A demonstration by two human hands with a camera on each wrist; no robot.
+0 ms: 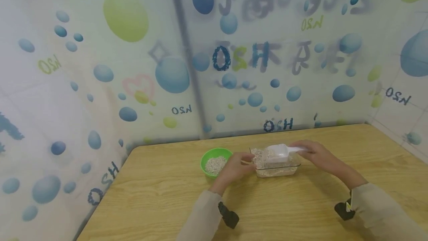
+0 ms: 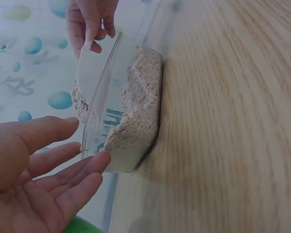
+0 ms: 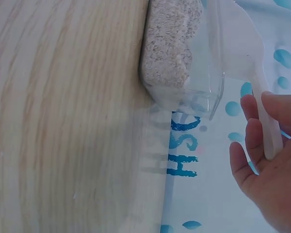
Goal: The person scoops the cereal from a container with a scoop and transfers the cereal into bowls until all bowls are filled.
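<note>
the right hand (image 1: 315,155) pinches the handle of a white scoop (image 1: 279,152), which carries pale flakes over a clear container (image 1: 281,166) partly filled with more flakes (image 3: 167,48). the container sits nearer the back edge of the wooden tabletop (image 1: 160,196). the left hand (image 1: 235,164) is spread, relaxed fingers at the container's left end; whether they touch it i cannot tell. left of that, toward the tabletop's back left corner, stands a green bowl (image 1: 214,152) holding flakes.

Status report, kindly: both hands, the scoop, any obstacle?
Right hand grips white scoop, flakes inside, over clear container. Left hand at container's left end. Left hand between container and green bowl, perhaps in the way.
</note>
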